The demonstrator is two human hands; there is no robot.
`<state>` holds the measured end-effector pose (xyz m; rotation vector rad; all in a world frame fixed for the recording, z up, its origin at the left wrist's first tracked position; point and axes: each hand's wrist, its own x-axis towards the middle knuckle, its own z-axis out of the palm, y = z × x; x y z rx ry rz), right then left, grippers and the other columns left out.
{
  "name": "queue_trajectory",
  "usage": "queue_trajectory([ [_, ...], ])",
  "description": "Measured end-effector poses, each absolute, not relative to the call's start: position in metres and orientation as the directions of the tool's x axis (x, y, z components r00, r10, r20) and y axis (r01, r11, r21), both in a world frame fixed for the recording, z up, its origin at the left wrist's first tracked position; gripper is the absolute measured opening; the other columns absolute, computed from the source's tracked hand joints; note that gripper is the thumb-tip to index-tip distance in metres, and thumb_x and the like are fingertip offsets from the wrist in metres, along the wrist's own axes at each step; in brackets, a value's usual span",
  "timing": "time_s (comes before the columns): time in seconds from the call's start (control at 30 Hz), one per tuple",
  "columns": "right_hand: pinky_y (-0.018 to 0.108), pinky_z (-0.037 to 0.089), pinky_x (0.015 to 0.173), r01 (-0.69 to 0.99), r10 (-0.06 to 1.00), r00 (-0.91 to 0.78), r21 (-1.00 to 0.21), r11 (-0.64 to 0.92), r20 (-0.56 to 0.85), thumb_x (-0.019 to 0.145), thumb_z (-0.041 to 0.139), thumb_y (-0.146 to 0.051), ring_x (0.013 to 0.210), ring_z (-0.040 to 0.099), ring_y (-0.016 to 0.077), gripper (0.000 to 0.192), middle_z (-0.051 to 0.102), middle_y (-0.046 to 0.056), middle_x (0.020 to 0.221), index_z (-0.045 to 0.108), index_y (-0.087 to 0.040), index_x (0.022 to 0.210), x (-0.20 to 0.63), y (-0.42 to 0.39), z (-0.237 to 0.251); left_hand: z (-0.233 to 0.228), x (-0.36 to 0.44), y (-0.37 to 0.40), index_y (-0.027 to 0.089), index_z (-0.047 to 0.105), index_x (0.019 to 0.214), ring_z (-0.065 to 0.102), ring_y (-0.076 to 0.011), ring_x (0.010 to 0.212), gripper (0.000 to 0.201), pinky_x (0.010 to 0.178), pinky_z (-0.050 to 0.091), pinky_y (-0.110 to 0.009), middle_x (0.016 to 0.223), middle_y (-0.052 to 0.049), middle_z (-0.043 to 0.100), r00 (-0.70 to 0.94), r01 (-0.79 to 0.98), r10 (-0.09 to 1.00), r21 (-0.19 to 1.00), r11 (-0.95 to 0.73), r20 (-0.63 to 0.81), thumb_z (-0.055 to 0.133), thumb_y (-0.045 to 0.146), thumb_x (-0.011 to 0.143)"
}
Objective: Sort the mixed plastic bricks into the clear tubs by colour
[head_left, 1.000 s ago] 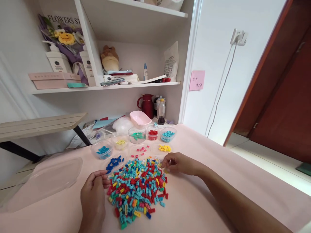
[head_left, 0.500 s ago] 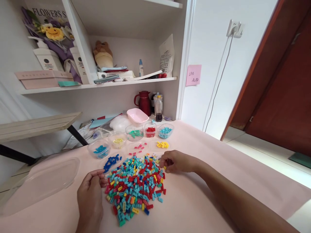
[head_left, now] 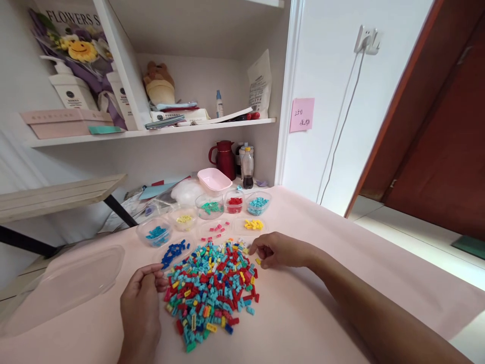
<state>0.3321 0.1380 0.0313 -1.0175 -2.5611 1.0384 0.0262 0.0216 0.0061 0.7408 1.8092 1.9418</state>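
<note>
A heap of small mixed-colour bricks (head_left: 212,288) lies on the pink table (head_left: 310,308) in front of me. My left hand (head_left: 142,303) rests at the heap's left edge, fingers curled together; whether it holds a brick is hidden. My right hand (head_left: 275,250) hovers at the heap's upper right, fingers bent beside a loose yellow brick (head_left: 258,261). Behind the heap stand clear tubs of sorted bricks: blue (head_left: 155,233), pale yellow (head_left: 184,219), green (head_left: 210,207), red (head_left: 235,201), turquoise (head_left: 258,203). Dark blue (head_left: 173,251), pink (head_left: 215,228) and yellow bricks (head_left: 253,224) lie on flat lids.
A large clear plastic lid (head_left: 64,283) lies at the left. A pink tub (head_left: 214,180), a red jug (head_left: 225,159) and a bottle (head_left: 247,169) stand at the back under white shelves (head_left: 151,132). A wooden bench (head_left: 56,194) is at far left, a brown door (head_left: 447,151) at right.
My right hand drew slightly back from the heap's corner, leaving a yellow brick showing by its fingers. The camera shifted a little; my left hand stayed put.
</note>
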Motion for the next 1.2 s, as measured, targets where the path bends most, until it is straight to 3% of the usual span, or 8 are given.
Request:
queue_trajectory([
  [0.33,0.023,0.04,0.061,0.552,0.694,-0.718,-0.647,0.527,-0.047,0.065,0.061,-0.012,0.069,0.055,0.0137,0.018,0.064,0.0,0.079,0.064,-0.02,0.081,0.3283,0.1343,0.0324,0.0055,0.026,0.0207,0.018,0.063,0.075,0.053,-0.0111,0.054,0.019,0.055,0.044,-0.025,0.063,0.004,0.058,-0.788,0.067,0.607,0.994,-0.083,0.104,0.052,0.026,0.062],
  [0.7,0.02,0.035,0.056,0.564,0.677,-0.733,-0.611,0.555,-0.061,0.065,0.059,-0.013,0.067,0.049,0.0118,0.014,0.059,-0.001,0.076,0.056,-0.02,0.076,0.328,0.1343,0.0325,0.0073,0.0284,0.0218,0.018,0.063,0.073,0.053,-0.0111,0.054,0.018,0.054,0.044,-0.025,0.061,0.004,0.057,-0.791,0.045,0.605,0.995,-0.087,0.089,0.052,0.024,0.061],
  [1.2,0.02,0.036,0.057,0.567,0.669,-0.737,-0.626,0.535,-0.096,0.065,0.056,-0.012,0.067,0.05,0.0112,0.015,0.06,-0.002,0.076,0.059,-0.019,0.079,0.3265,0.1318,0.0346,0.0012,0.0245,0.0229,0.018,0.063,0.074,0.053,-0.0107,0.054,0.018,0.053,0.043,-0.024,0.063,0.004,0.058,-0.776,0.068,0.621,0.994,-0.087,0.107,0.052,0.025,0.062],
])
